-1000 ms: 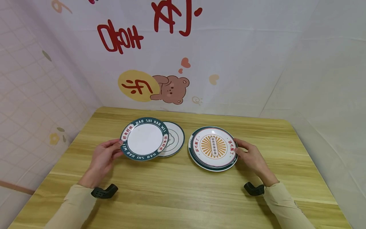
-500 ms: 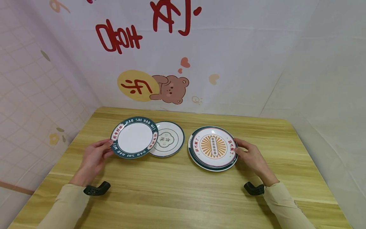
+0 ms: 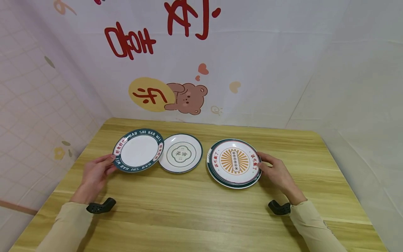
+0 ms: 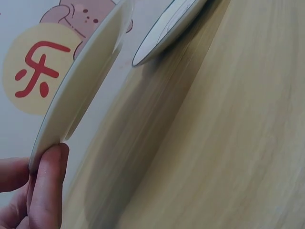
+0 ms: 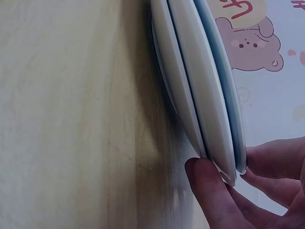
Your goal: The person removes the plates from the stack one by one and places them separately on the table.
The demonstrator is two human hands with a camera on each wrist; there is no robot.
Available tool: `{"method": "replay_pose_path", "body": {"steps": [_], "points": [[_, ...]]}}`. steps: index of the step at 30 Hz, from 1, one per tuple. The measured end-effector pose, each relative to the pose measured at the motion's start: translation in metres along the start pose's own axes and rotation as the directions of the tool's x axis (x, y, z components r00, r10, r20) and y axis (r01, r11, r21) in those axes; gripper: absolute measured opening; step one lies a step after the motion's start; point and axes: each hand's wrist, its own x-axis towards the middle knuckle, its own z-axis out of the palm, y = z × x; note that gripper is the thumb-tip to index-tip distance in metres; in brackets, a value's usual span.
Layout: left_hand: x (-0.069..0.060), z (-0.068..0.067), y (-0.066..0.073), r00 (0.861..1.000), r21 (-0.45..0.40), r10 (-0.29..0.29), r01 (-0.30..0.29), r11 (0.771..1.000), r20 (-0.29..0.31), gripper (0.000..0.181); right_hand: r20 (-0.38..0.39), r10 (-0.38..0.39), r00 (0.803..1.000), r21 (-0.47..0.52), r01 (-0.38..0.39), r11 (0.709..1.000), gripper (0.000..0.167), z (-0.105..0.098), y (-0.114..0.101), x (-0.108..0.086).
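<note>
My left hand (image 3: pixel 96 174) pinches the left rim of a white plate with a green lettered border (image 3: pixel 140 150). In the left wrist view the underside of that plate (image 4: pixel 78 81) shows, raised off the table, with a thumb on one face and fingers on the other. A smaller white plate with a thin dark rim and a green medallion (image 3: pixel 181 154) lies just right of it, its left edge slightly overlapped. My right hand (image 3: pixel 277 174) grips the right edge of a plate stack (image 3: pixel 235 162), topped by a plate with an orange sunburst. The right wrist view shows the stacked rims (image 5: pixel 205 90) between thumb and fingers.
The plates are at the far half of a wooden table (image 3: pixel 195 217). Behind it hangs a pale printed backdrop (image 3: pixel 267 63) with red characters and a bear. Dark curved devices (image 3: pixel 101 206) are worn at both wrists.
My left hand has carried the green-bordered plate leftward, uncovering most of the medallion plate. The right hand and its stack have stayed in place.
</note>
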Motion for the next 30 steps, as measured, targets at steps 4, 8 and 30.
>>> {"method": "replay_pose_path", "body": {"steps": [4,8,30], "points": [[0.003,-0.004,0.002,1.0,-0.018,-0.002,0.002,1.0,0.002,0.019,0.0,0.002,1.0,-0.002,-0.002,1.0,0.049,0.0,0.001,0.0],[0.007,-0.008,0.004,1.0,-0.008,-0.01,0.01,1.0,-0.009,0.015,-0.003,0.007,1.0,-0.025,-0.007,1.0,0.049,-0.001,0.002,0.0],[0.019,-0.022,0.005,0.996,0.041,-0.019,0.023,0.999,-0.091,0.016,0.007,-0.02,1.0,0.032,0.02,0.999,0.049,0.001,0.0,0.0]]}}
